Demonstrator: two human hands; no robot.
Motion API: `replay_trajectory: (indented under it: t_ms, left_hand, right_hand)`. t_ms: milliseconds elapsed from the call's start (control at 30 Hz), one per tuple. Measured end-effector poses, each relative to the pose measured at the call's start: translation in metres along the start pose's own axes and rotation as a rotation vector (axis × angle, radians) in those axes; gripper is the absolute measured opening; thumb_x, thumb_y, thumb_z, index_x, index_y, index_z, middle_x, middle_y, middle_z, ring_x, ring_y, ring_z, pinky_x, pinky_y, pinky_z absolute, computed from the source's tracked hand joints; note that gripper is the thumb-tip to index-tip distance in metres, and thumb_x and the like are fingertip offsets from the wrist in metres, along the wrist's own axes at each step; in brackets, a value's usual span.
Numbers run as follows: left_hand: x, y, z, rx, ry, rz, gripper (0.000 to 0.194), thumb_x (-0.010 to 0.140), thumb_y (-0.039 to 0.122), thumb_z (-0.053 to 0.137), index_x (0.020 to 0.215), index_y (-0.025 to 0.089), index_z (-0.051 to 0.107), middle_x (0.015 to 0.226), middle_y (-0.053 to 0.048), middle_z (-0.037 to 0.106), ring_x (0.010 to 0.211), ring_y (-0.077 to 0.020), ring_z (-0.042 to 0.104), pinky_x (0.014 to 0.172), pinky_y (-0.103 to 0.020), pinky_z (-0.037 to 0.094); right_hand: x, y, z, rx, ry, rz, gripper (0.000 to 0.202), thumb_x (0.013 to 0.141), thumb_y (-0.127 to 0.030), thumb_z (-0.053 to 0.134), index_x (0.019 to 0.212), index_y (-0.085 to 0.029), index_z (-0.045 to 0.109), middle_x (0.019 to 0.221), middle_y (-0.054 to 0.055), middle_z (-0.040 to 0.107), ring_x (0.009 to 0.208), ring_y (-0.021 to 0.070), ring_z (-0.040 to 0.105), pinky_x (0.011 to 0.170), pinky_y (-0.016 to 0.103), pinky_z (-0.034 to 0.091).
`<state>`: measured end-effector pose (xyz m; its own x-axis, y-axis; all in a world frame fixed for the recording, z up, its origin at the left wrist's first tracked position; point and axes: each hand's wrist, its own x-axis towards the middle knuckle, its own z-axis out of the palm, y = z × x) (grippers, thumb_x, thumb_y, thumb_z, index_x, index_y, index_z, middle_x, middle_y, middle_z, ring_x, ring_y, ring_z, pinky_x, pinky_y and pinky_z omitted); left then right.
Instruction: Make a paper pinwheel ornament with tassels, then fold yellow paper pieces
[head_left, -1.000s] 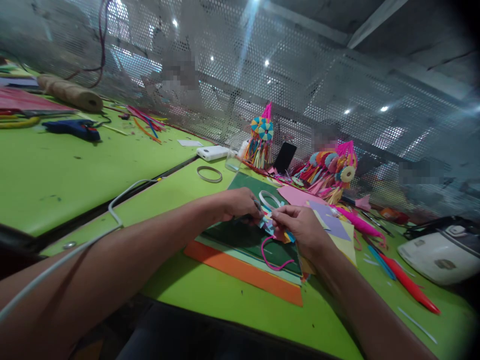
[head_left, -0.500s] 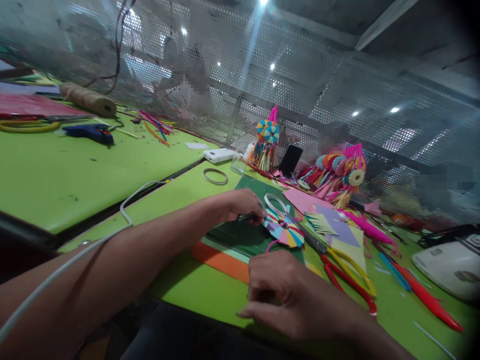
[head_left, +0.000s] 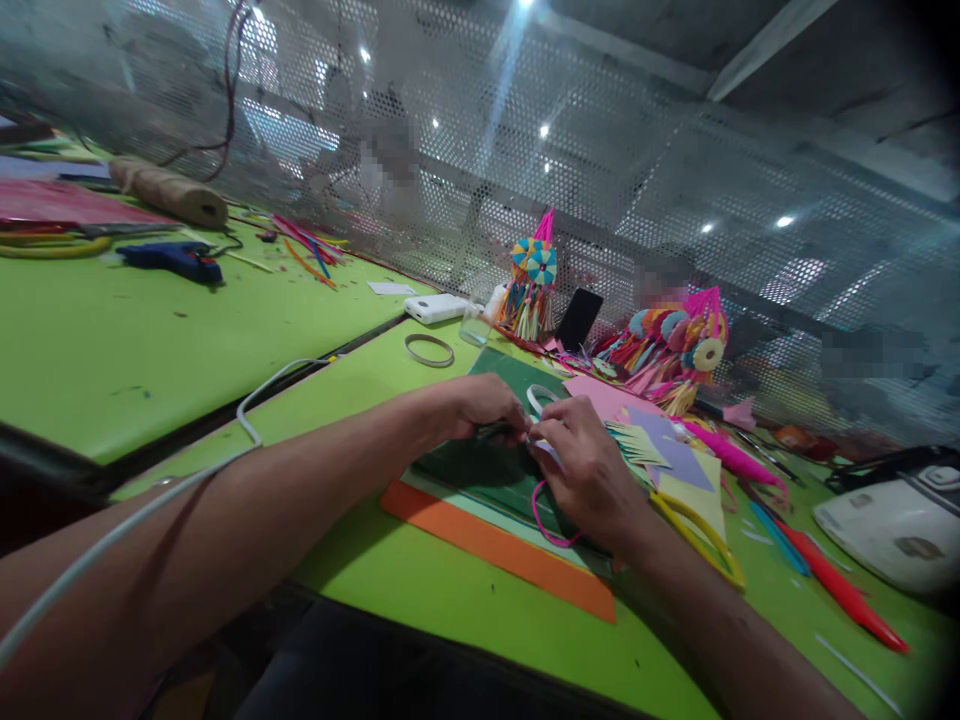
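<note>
My left hand (head_left: 491, 408) is closed, its fingertips pinching the near left edge of a multicoloured pleated paper rosette (head_left: 552, 449). My right hand (head_left: 589, 465) is bent over the rosette and hides most of it. Its thumb and index finger are pinched together at the same edge, meeting my left fingertips. A loop of pink cord (head_left: 541, 525) hangs out below my right hand. Under both hands lies a dark green board (head_left: 465, 475), with a strip of orange paper (head_left: 495, 553) along its near side. A white tape ring (head_left: 541, 396) is just beyond my fingertips.
Yellow-handled scissors (head_left: 701, 540) lie partly behind my right wrist. Fringed paper (head_left: 637, 443), a red pen-like tool (head_left: 847, 590) and a pink glue gun (head_left: 739, 460) are to the right. Tasselled ornaments (head_left: 534, 270) stand at the back. A white cable (head_left: 247, 425) crosses my left forearm.
My right hand has moved up and forward from the table's near side onto the rosette, now covering it and part of the scissors. My left hand has stayed nearly in place.
</note>
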<state>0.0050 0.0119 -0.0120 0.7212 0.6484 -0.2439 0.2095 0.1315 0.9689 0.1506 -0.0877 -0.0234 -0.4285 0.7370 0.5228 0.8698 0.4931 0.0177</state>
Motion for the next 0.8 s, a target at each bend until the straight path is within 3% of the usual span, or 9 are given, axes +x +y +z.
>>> replay_trajectory:
  t_ms: [200,367,567,800]
  left_hand:
    - [0.000,-0.001,0.000,-0.006,-0.016,0.004,0.018,0.065,0.009,0.059,0.048,0.011,0.057,0.045,-0.001,0.056,0.042,-0.0073,0.046,0.042,-0.018,0.035]
    - [-0.004,0.001,0.005,0.038,0.009,0.029,0.018,0.062,0.001,0.054,0.047,0.011,0.058,0.044,0.000,0.056,0.042,-0.0083,0.047,0.042,-0.019,0.034]
    - [-0.006,0.003,0.006,0.037,0.032,0.005,0.020,0.067,0.007,0.057,0.047,0.011,0.058,0.045,-0.001,0.057,0.043,-0.0080,0.046,0.043,-0.019,0.033]
    - [-0.002,0.001,0.003,0.027,0.032,-0.011,0.016,0.060,0.003,0.053,0.047,0.011,0.058,0.044,-0.001,0.055,0.043,-0.0086,0.047,0.043,-0.019,0.034]
  right_hand:
    - [0.000,0.000,0.002,0.026,0.053,-0.030,0.010,0.087,-0.012,0.047,0.085,-0.016,0.056,0.092,0.010,0.052,0.091,0.0228,0.047,0.077,0.038,0.043]
    - [0.002,0.001,0.003,0.109,0.134,0.014,0.008,0.087,-0.013,0.049,0.083,-0.017,0.054,0.086,0.008,0.052,0.086,0.0217,0.048,0.074,0.036,0.042]
    - [0.002,0.005,-0.007,0.227,0.235,0.115,0.007,0.087,-0.013,0.048,0.084,-0.017,0.054,0.080,0.005,0.052,0.079,0.0192,0.050,0.071,0.034,0.042]
    - [-0.001,-0.001,-0.006,0.063,-0.009,-0.020,0.026,0.080,-0.008,0.051,0.103,-0.016,0.056,0.103,0.013,0.051,0.099,0.0268,0.045,0.082,0.043,0.042]
